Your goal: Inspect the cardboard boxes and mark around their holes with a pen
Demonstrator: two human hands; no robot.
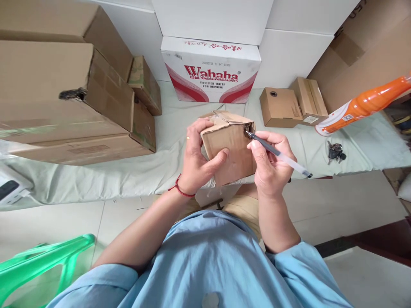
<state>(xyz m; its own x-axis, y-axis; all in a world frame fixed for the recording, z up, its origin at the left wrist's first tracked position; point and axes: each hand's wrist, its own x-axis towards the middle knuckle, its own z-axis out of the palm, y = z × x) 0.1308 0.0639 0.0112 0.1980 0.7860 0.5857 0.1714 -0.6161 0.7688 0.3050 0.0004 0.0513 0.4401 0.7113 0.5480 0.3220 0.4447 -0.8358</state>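
Note:
My left hand (201,156) is closed round the left side of a small brown cardboard box (233,147), thumb on its front face and fingers behind the top edge. Dark scribbled marking, or a torn dark patch, covers the box's upper right corner. Between the thumb and fingers of my right hand (272,160) is a pen (284,158) with a dark grip and clear barrel. Its tip meets the dark corner. The box is tilted at the front edge of the cloth-covered table.
Large cardboard boxes (48,94) stand at the left, one with a dark-marked corner. A Wahaha carton (212,70) is at the back. Two small boxes (279,109), an orange bottle (362,105) and keys (335,152) lie right. A green stool (67,261) is lower left.

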